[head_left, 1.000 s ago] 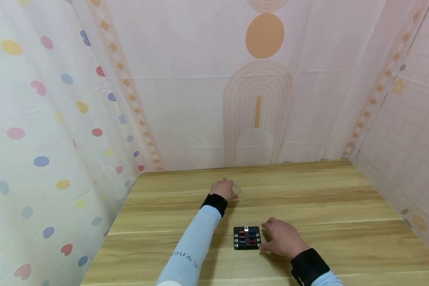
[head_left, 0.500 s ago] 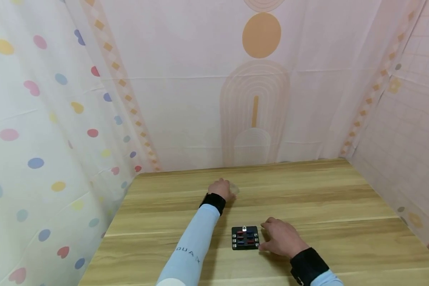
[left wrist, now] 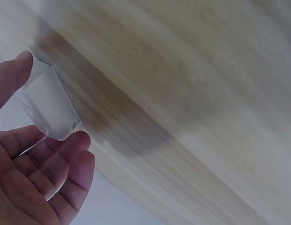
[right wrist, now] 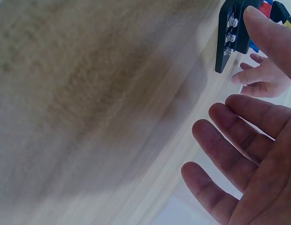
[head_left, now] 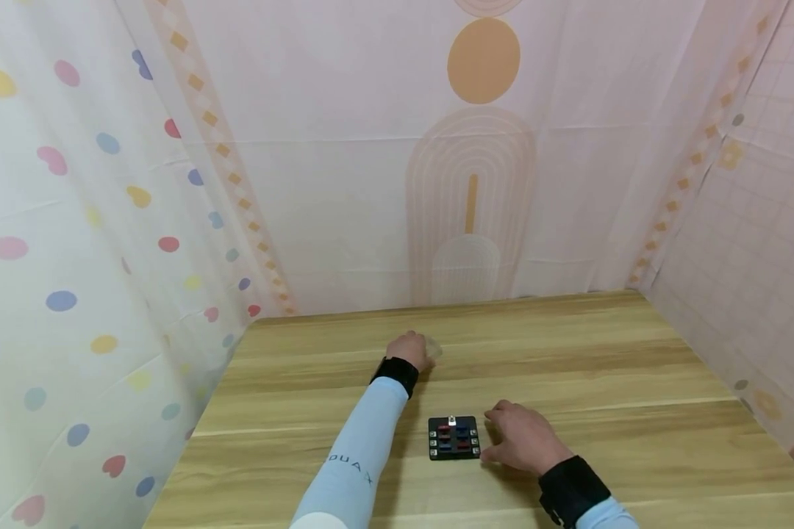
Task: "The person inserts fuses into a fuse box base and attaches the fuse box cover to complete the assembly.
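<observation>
My left hand (head_left: 409, 348) is reached out over the far part of the table. It holds a clear plastic cover (left wrist: 49, 101) by its edges, thumb on one side and fingers on the other, as the left wrist view shows. A black fuse block (head_left: 453, 438) with red and blue blade fuses lies flat nearer to me. Just right of the block is my right hand (head_left: 524, 441), fingers spread and loosely bent. Its thumb (right wrist: 267, 35) overlaps the block's edge in the right wrist view; whether it touches, I cannot tell.
The wood-grain table (head_left: 602, 367) extends back to a patterned curtain (head_left: 357, 220). Dotted cloth (head_left: 93, 308) hangs at the left and a pale checked cloth (head_left: 754, 257) at the right. My left forearm (head_left: 351, 455) crosses the table left of the block.
The head view has shifted slightly. Both hands, the clear cover and the fuse block keep nearly the same places on the table.
</observation>
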A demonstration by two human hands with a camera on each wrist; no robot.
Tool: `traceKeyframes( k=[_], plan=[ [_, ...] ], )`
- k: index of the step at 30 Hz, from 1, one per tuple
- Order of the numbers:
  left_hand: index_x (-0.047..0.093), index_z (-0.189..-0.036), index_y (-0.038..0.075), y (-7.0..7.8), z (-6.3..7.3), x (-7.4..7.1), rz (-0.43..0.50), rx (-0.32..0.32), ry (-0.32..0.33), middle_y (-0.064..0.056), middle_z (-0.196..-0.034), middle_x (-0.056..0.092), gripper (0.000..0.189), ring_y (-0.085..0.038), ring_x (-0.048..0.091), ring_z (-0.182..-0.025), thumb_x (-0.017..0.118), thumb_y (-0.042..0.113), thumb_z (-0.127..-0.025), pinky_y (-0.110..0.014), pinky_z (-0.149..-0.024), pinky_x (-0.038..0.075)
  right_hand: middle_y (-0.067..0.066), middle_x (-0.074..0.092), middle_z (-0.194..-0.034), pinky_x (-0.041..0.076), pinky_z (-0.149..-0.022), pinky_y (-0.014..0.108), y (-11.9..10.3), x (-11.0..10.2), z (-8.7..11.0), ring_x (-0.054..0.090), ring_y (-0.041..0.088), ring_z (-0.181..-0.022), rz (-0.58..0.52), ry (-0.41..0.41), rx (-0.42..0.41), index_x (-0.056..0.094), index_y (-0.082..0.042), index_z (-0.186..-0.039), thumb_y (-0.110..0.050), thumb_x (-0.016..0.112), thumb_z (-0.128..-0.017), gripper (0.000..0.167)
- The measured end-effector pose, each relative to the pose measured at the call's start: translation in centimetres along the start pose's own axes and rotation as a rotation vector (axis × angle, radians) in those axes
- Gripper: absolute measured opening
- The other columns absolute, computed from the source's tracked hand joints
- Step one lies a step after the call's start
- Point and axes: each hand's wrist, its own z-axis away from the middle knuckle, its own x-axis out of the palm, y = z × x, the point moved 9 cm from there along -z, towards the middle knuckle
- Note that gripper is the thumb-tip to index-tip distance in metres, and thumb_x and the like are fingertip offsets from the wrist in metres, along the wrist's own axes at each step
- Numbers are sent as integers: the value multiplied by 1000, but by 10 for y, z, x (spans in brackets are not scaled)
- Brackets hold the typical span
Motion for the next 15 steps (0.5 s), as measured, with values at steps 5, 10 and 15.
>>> traceKeyframes(
  k=[5, 10, 15],
  plan=[
    [69, -106, 2, -1, 2, -2, 15, 7, -5, -10, -92, 63, 42, -25, 64, -82, 81, 34, -82, -39, -72, 56, 12, 64, -113, 49, -89, 52, -1, 0, 0, 61, 32, -103, 2, 2, -3, 67, 3, -120, -33, 90, -71, 65],
    [67, -110, 1, -2, 9, -12, 27, 2, -26, -12, -97, 64, 41, -26, 64, -88, 80, 30, -84, -39, -76, 55, 12, 64, -112, 49, -88, 51, -2, 0, 0, 62, 32, -101, -1, 8, -11, 67, 3, -119, -32, 90, -70, 65],
    [66, -113, 0, -2, 15, -19, 21, 2, -29, -13, -102, 65, 43, -27, 64, -92, 80, 28, -83, -38, -80, 55, 12, 64, -111, 50, -88, 50, -3, 0, 0, 62, 32, -100, -6, 12, -10, 67, 4, -118, -32, 90, -70, 65]
  ],
)
